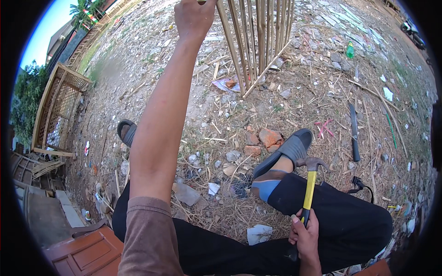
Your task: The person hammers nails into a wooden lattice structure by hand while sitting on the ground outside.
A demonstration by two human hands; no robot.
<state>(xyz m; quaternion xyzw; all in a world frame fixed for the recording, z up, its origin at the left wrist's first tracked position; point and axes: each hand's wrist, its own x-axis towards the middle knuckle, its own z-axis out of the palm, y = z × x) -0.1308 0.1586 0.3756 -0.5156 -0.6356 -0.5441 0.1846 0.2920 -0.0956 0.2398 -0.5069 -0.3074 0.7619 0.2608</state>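
Head view, one hammer (310, 193) in right hand (305, 235), left hand's (194, 19) hold unclear, one slatted frame (261, 39)

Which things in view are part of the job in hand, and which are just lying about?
In the job:
hammer, held in the right hand
wooden slats, beside the left hand; contact unclear

Lying about, apparently:
green bottle
broken bricks
pink strips
long dark tool, idle; may belong too

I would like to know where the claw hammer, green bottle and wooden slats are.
Claw hammer (310, 189): head view, yellow handle.
Green bottle (350, 51): head view, middle of its body.
Wooden slats (261, 39): head view, a middle slat.
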